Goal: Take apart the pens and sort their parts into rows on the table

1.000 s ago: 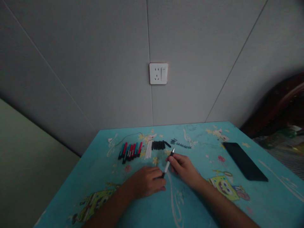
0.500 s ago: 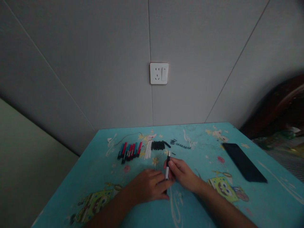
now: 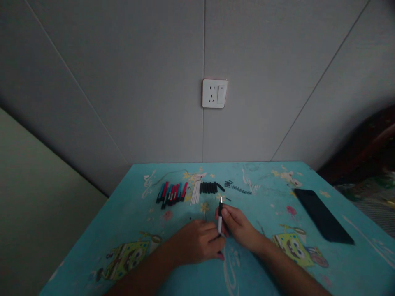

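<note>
A pen (image 3: 220, 224) with a silver tip, a black grip and a white middle stands nearly upright near the table's front middle. My right hand (image 3: 239, 226) pinches it around the grip, fingers closed. My left hand (image 3: 200, 243) is curled at the pen's lower end, its fingers closed there and hiding that end. Just beyond the hands lie a row of short black tubes (image 3: 208, 188), several thin white sticks (image 3: 195, 193) and a cluster of red, blue and black pen barrels (image 3: 172, 194). One small dark piece (image 3: 228, 199) rests near the pen tip.
Small dark pieces (image 3: 228, 183) and a line of tiny coil-like parts (image 3: 242, 190) lie at the back. A dark flat rectangular object (image 3: 322, 216) is on the right of the blue cartoon-patterned table (image 3: 265, 279). Behind rises a grey wall with a socket (image 3: 214, 93).
The view has shifted slightly, moving everything a little to the right. My left fingers have curled more tightly at the pen's lower end; the right hand keeps its grip.
</note>
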Motion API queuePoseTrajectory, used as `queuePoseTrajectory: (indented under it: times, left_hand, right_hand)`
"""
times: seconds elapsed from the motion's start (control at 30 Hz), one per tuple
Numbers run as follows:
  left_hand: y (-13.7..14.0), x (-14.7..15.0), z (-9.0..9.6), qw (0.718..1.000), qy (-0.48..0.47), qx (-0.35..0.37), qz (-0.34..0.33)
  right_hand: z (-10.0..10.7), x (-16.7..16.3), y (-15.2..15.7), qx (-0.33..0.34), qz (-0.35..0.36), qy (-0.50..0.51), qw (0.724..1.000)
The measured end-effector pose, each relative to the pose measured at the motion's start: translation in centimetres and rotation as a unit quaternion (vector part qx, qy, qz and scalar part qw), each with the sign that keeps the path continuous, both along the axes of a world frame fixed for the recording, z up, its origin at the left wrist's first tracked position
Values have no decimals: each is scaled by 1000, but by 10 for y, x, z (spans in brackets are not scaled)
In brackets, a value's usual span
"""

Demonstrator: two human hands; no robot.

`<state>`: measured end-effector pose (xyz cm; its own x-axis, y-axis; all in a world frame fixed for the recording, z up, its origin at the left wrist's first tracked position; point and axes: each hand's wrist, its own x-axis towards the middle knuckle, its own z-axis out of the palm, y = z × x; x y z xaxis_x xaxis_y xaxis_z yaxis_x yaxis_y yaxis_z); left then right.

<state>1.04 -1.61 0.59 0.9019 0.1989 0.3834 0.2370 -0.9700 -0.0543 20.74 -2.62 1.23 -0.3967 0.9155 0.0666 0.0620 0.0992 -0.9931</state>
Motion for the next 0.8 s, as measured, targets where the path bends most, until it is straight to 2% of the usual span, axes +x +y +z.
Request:
queuePoseTrajectory:
  times: [0.3, 0.43, 0.6, 0.7, 0.8]
  left_hand:
    - [4, -1, -1, 1000, -9, -4, -4]
    - [6, -4, 1, 999, -9, -45, -12]
    - [8, -14, 5, 983, -45, -177, 31]
    - [11, -16, 1, 949, -96, -288, 86]
    - [18, -17, -7, 922, -125, -344, 125]
  right_hand:
    - [-5, 1, 2, 14, -19, -4, 1000]
    - [-3, 1, 2, 6, -34, 0, 999]
    - [-1, 2, 2, 40, -100, -18, 994]
    - [0, 1, 2, 75, -111, -39, 990]
    - [1, 1, 4, 112, -121, -62, 984]
